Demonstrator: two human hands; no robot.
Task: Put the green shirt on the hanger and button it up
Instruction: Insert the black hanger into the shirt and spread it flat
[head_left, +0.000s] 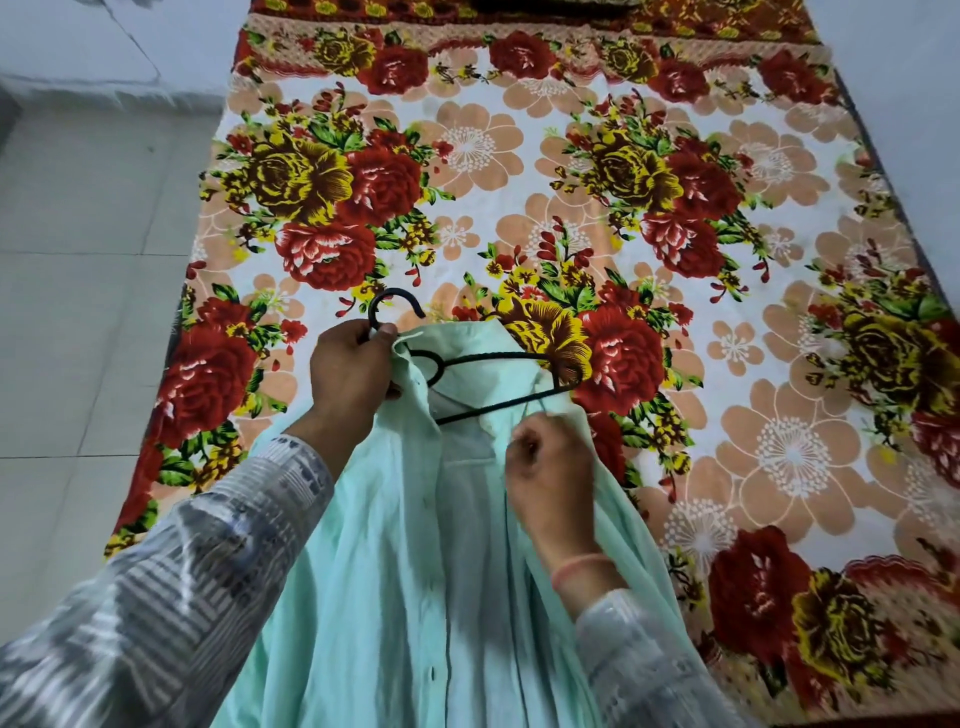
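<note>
I'm looking down over a floral blanket (571, 156) spread across a bed, with pale floor tiles (78, 312) running along its left side. The green shirt (415, 571) is hanging open in front of me, draping from the two hands down towards the camera, above the near end of the blanket.

The left hand (353, 374) is curling round the neck of the black hanger (498, 356) just below its hook (392, 301), and it seems to be pinching the shirt's left collar edge along with it. The right hand (545, 462) is closing tightly on the shirt's right front edge, holding cloth only.

What matters now is how the hanger is lying. Its long axis is running left to right, from the gripped neck out to a far tip (569, 382) that is poking over the blanket, up and slightly right of the right hand. That tip is looking uncovered, while the left shoulder side is hidden behind the left hand. The right hand is the nearer one, so I'm judging that it should be drawing its cloth up and over that tip. Buttoning is not yet begun.
</note>
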